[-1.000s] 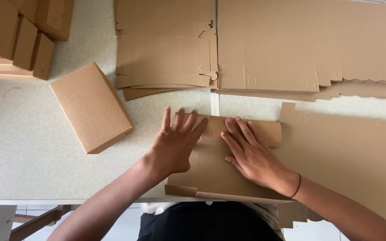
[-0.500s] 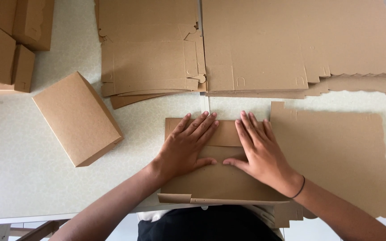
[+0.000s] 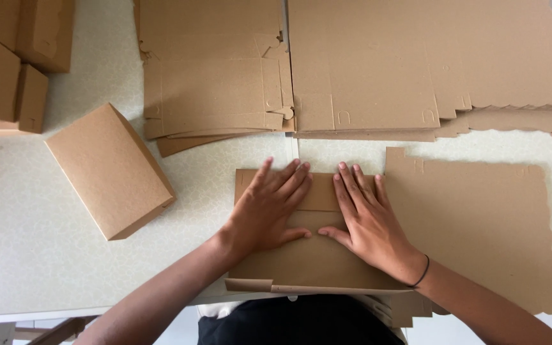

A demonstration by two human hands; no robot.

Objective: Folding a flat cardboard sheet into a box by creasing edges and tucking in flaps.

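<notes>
A flat brown cardboard box blank (image 3: pixel 314 262) lies at the near edge of the pale table (image 3: pixel 27 255), one flap folded over. My left hand (image 3: pixel 266 211) and my right hand (image 3: pixel 368 220) press flat on it side by side, fingers spread and pointing away from me. Neither hand grips anything. A thin black band circles my right wrist. Under my right forearm lies a larger flat cardboard sheet (image 3: pixel 474 223) with a scalloped edge.
A finished closed brown box (image 3: pixel 110 169) lies to the left of my hands. More folded boxes (image 3: pixel 14 64) are stacked at the far left corner. Two piles of flat die-cut blanks (image 3: pixel 215 83) (image 3: pixel 429 64) cover the far side of the table.
Both hands have slid closer together on the blank and pressed the folded flap flatter. The view has shifted slightly, so the table's things sit lower and further left.
</notes>
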